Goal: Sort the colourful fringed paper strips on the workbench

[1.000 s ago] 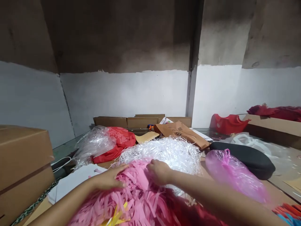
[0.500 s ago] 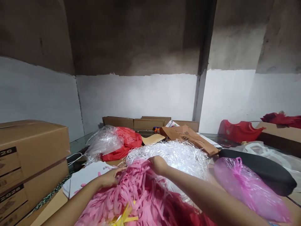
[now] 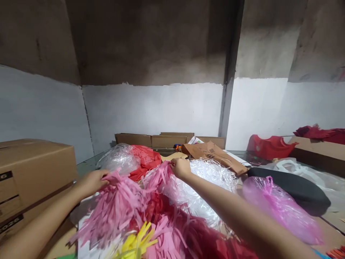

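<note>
Shredded paper fills the near edge of the work surface: a pink shredded-paper bunch (image 3: 118,212) with yellow strips (image 3: 134,244) and dark red shreds (image 3: 205,241) beneath it. The left hand (image 3: 93,181) is clenched on the pink bunch's left tuft; the right hand (image 3: 180,167) pinches another pink tuft, drawn up over the white shredded-paper heap (image 3: 205,180). A cardboard box (image 3: 32,172) stands just beside the left forearm, closing off that side. To the right lie a pink plastic bag (image 3: 280,212) and a black case (image 3: 291,187), near the right arm. Farther back sit a clear plastic bag (image 3: 118,158), a red bag (image 3: 144,158) and a brown paper bag (image 3: 212,153). Flat cardboard pieces (image 3: 151,139) line the glass tabletop (image 3: 86,166) against the grey-white wall (image 3: 153,108). A red plastic piece (image 3: 269,146) sits at the far right. Little bare surface shows between the things.
</note>
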Demonstrator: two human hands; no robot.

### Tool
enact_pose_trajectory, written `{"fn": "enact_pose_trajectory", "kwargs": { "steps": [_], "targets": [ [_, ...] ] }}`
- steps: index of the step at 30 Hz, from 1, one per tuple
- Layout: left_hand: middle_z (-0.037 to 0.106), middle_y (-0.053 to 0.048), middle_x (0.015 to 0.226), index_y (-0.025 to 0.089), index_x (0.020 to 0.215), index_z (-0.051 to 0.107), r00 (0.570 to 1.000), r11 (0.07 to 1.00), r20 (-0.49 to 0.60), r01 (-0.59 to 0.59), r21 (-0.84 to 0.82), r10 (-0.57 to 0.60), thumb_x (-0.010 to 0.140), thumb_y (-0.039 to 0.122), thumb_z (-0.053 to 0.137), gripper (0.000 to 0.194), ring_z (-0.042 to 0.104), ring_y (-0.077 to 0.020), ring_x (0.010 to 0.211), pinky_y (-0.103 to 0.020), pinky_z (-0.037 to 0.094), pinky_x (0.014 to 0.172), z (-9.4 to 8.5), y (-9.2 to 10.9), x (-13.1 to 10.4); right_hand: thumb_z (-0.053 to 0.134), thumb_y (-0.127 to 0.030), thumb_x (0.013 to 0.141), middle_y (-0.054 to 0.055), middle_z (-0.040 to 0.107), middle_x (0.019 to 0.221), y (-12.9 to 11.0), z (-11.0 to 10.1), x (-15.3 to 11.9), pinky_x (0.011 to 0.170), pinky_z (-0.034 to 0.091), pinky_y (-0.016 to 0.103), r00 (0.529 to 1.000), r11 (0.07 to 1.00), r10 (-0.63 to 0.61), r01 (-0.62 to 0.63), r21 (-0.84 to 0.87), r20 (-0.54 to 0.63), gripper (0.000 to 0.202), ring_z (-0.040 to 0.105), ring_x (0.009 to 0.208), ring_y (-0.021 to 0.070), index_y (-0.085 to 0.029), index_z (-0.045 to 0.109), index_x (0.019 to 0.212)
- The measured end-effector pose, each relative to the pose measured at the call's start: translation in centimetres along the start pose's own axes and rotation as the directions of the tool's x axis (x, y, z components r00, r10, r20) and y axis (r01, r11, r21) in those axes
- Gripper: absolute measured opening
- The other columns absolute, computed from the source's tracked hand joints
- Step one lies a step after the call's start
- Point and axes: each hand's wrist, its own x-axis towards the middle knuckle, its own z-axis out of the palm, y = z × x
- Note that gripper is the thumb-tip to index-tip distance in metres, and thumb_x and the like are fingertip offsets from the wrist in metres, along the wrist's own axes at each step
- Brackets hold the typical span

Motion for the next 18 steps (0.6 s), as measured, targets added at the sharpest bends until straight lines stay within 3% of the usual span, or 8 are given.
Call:
{"fn": "enact_pose_trajectory", "kwargs": {
  "steps": [3,5,7,10,12,14,16,18],
  "targets": [
    [0.072,-0.016,0.100,0.014,0.101,0.068,0.997,0.986,-0.066,0.042,0.162,-0.032,0.092,0.024,0.043,0.028,0.066,-0.0372,0.094,-0.049,0.048,0.078,-3.5,0.6,-1.0,0.059,-0.037,0.102,0.006,0.071,0.104,-1.3,-0.5,0.5,0.098,0.049,0.049,1.000,1.000,0.003,-0.003,-0.010,-0.028,0.024,0.065,0.106,0.0243,-0.016,0.070,0.101],
    [0.070,-0.020,0.112,0.017,0.103,0.071,0.995,0.976,-0.083,-0.040,0.216,0.059,0.092,0.031,0.041,0.036,0.062,-0.0438,0.107,-0.056,0.045,0.088,-4.8,2.4,-1.8,0.059,-0.036,0.102,0.006,0.071,0.104,-2.9,-0.5,0.6,0.098,0.048,0.048,0.999,0.999,-0.036,0.036,-0.001,-0.031,0.023,0.065,0.105,0.0241,-0.016,0.070,0.100],
    [0.064,-0.016,0.134,0.024,0.092,0.076,0.976,0.953,-0.050,-0.196,0.231,0.212,0.087,0.040,0.051,0.030,0.049,-0.0440,0.130,-0.059,0.036,0.104,-5.2,4.9,-2.6,0.060,-0.034,0.100,0.006,0.072,0.101,-5.1,-0.5,0.3,0.097,0.047,0.048,0.995,0.995,-0.098,0.098,0.018,-0.020,0.022,0.065,0.103,0.0243,-0.016,0.072,0.098],
    [0.049,-0.003,0.157,0.027,0.074,0.074,0.917,0.899,0.046,-0.397,0.186,0.396,0.076,0.038,0.063,0.015,0.036,-0.0360,0.146,-0.050,0.026,0.117,-4.0,8.2,-3.3,0.063,-0.029,0.094,0.008,0.076,0.100,-8.8,-0.3,-0.5,0.097,0.044,0.046,0.974,0.972,-0.224,0.223,0.069,0.013,0.017,0.066,0.102,0.0266,-0.018,0.076,0.096],
    [0.065,-0.004,0.140,0.026,0.073,0.070,0.896,0.886,0.079,-0.443,0.136,0.436,0.077,0.031,0.058,0.013,0.053,-0.0297,0.131,-0.042,0.035,0.110,-2.8,9.2,-3.3,0.065,-0.031,0.092,0.006,0.078,0.100,-10.8,-0.2,-0.9,0.097,0.042,0.044,0.950,0.944,-0.311,0.305,0.126,0.036,0.016,0.067,0.101,0.0268,-0.023,0.078,0.097],
    [0.077,-0.005,0.100,0.025,0.072,0.066,0.911,0.908,0.079,-0.411,0.086,0.405,0.075,0.028,0.054,0.013,0.067,-0.0262,0.099,-0.037,0.046,0.091,-2.0,8.8,-2.9,0.066,-0.038,0.093,0.001,0.079,0.101,-11.5,0.1,-1.2,0.096,0.042,0.040,0.927,0.914,-0.371,0.354,0.198,0.052,0.017,0.068,0.100,0.0242,-0.030,0.078,0.101],
    [0.072,-0.003,0.074,0.024,0.069,0.062,0.945,0.946,0.049,-0.324,0.025,0.323,0.074,0.033,0.052,0.014,0.066,-0.0246,0.076,-0.034,0.047,0.074,-2.1,7.1,-2.3,0.059,-0.043,0.098,-0.001,0.078,0.108,-10.7,0.8,-1.1,0.093,0.044,0.035,0.924,0.897,-0.379,0.352,0.267,0.056,0.023,0.068,0.102,0.0207,-0.033,0.075,0.111],
    [0.072,-0.002,0.075,0.023,0.071,0.060,0.977,0.976,-0.018,-0.213,-0.055,0.212,0.071,0.040,0.053,0.018,0.067,-0.0239,0.076,-0.031,0.049,0.070,-3.1,4.5,-1.9,0.048,-0.041,0.105,0.003,0.074,0.117,-8.8,1.9,-0.9,0.090,0.048,0.033,0.940,0.904,-0.334,0.296,0.308,0.077,0.030,0.067,0.105,0.0195,-0.027,0.070,0.121]
  ]
}}
